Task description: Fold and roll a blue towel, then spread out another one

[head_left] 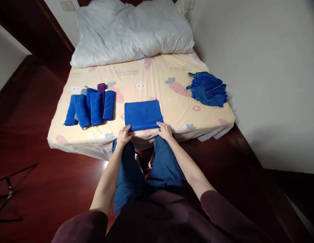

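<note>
A blue towel [143,113], folded into a rectangle, lies near the front edge of the bed. Along its near side runs a narrow turned-over strip. My left hand [124,135] grips the near left corner, fingers on top of the cloth. At the near right corner, my right hand [165,131] holds the strip the same way. Both thumbs are hard to make out. To the left lie several rolled blue towels [96,108] with a purple rolled towel [101,90] and a partly hidden grey one. A crumpled heap of blue cloths [209,89] with green edging lies at the right.
The bed [151,77] has a cream sheet with a carrot print. A large pale pillow or quilt [134,32] fills its far end. A white wall [260,74] stands close on the right. A black metal stand [10,192] is on the dark red floor at left.
</note>
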`<move>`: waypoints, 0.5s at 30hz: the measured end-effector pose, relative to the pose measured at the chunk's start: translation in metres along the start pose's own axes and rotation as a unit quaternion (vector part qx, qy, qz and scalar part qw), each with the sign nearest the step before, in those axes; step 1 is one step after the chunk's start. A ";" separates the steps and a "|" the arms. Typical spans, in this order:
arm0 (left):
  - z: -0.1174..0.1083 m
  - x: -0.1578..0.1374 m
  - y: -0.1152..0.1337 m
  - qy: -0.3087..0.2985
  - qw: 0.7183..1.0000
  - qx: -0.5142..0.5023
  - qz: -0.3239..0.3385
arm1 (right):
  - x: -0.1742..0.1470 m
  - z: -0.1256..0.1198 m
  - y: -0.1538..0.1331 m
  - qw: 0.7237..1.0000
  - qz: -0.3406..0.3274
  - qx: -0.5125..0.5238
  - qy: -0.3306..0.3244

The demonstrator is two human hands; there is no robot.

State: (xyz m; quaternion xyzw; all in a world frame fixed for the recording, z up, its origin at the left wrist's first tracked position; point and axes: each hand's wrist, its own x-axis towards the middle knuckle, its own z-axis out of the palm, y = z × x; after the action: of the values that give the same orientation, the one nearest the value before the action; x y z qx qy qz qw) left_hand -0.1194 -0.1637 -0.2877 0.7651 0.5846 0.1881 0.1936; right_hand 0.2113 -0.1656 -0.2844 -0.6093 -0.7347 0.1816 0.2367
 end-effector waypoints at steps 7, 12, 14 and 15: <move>0.001 0.009 0.007 0.028 0.999 0.015 -0.039 | 0.011 0.005 0.006 0.999 0.036 -0.004 0.033; -0.005 0.008 0.012 0.046 0.998 0.005 -0.047 | 0.009 0.001 0.002 0.998 0.042 -0.012 0.040; -0.007 0.004 0.014 0.051 0.997 -0.004 -0.049 | 0.004 -0.001 0.000 0.998 0.041 -0.011 0.044; -0.008 0.001 0.014 0.053 0.997 -0.008 -0.049 | 0.001 -0.002 -0.001 0.998 0.039 -0.008 0.048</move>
State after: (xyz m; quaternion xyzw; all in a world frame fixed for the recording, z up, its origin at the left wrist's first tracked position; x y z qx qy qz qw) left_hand -0.1121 -0.1657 -0.2733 0.7231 0.6293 0.2235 0.1768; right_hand 0.2115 -0.1648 -0.2816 -0.6475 -0.6994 0.1553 0.2598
